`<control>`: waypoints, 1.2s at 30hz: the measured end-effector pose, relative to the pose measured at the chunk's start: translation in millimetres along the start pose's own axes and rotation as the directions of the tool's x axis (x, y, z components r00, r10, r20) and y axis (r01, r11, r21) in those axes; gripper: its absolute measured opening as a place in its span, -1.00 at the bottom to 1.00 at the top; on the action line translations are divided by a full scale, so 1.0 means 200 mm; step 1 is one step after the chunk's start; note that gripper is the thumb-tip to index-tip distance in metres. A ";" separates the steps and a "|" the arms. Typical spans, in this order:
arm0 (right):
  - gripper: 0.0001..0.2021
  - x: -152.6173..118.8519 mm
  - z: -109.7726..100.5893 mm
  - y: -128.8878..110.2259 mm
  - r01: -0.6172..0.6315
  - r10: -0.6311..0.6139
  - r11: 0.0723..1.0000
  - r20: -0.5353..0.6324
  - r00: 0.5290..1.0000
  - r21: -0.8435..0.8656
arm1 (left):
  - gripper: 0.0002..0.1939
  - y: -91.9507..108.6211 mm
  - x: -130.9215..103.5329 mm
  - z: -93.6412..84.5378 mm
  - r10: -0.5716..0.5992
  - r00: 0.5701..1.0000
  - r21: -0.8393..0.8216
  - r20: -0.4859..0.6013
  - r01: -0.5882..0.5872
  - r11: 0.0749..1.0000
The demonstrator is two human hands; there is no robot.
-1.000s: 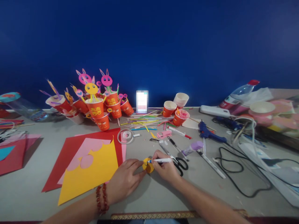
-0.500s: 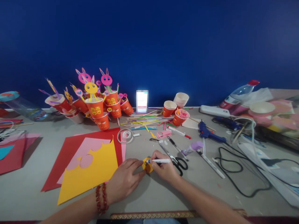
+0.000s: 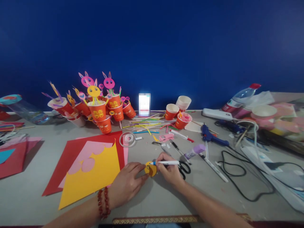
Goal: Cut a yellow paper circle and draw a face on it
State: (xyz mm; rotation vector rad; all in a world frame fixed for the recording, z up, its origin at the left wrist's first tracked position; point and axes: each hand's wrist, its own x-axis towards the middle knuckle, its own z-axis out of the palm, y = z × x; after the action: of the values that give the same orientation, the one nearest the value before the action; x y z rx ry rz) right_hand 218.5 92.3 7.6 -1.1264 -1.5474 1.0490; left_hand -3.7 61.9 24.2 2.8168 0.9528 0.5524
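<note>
Marker (image 3: 170, 162) gripped in right hand (image 3: 170, 173), open left hand (image 3: 125, 182) on yellow disc (image 3: 154, 172), cup (image 3: 98, 112) (gold 囍)

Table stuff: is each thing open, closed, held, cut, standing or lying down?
Left hand: spread, fingers touching the yellow circle
Right hand: closed around the white marker
White marker: held, uncapped
Yellow circle: flat, drawn on
Yellow sheet: flat, edge cut
Scissors: lying down, blades partly hidden
Glue gun: lying down
Bottle: tilted, red cap on
Screen: upright, lit
</note>
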 end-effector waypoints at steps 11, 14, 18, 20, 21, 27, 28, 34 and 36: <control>-0.87 -0.04 -0.07 0.00 -0.041 0.045 0.987 0.022 0.999 -0.156 | -0.69 0.00 0.00 0.01 0.005 1.000 0.003 -0.024 -0.005 1.000; -0.87 -0.04 -0.06 0.01 -0.003 0.006 0.985 0.021 1.000 -0.170 | -0.69 0.00 0.00 0.01 -0.003 1.000 0.003 -0.024 0.003 1.000; -0.87 -0.05 -0.05 0.01 0.014 -0.011 0.984 0.019 1.000 -0.176 | -0.68 0.00 0.00 0.01 0.002 1.000 0.016 -0.028 -0.001 1.000; -0.86 -0.05 -0.06 0.02 0.018 -0.014 0.983 0.026 1.000 -0.180 | -0.69 0.00 0.00 0.01 0.002 0.999 0.017 -0.032 -0.002 1.000; -0.86 -0.05 -0.06 0.02 0.022 -0.017 0.983 0.027 0.999 -0.182 | -0.69 0.00 0.00 0.01 0.002 0.999 0.015 -0.033 -0.002 1.000; -0.87 -0.05 -0.06 0.02 0.024 -0.016 0.981 0.042 0.999 -0.193 | -0.68 0.00 0.00 0.00 0.004 1.000 0.005 -0.027 -0.004 1.000; -0.86 -0.05 -0.06 0.02 0.025 -0.016 0.981 0.046 0.999 -0.193 | -0.67 0.00 0.00 0.00 0.002 1.000 0.005 -0.026 -0.001 1.000; -0.87 -0.05 -0.05 0.02 0.019 -0.008 0.976 0.054 0.999 -0.215 | -0.69 0.00 0.00 0.01 -0.006 1.000 0.006 -0.006 0.006 1.000; -0.87 -0.04 -0.05 0.03 0.019 -0.006 0.975 0.056 0.998 -0.223 | -0.69 0.00 0.00 0.00 -0.003 1.000 0.008 -0.011 0.003 1.000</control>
State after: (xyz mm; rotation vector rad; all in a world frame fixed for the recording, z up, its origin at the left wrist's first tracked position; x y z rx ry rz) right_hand 231.2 85.9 3.3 -1.2465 -1.7479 0.9205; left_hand -3.2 62.0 23.5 2.8215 0.9638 0.5659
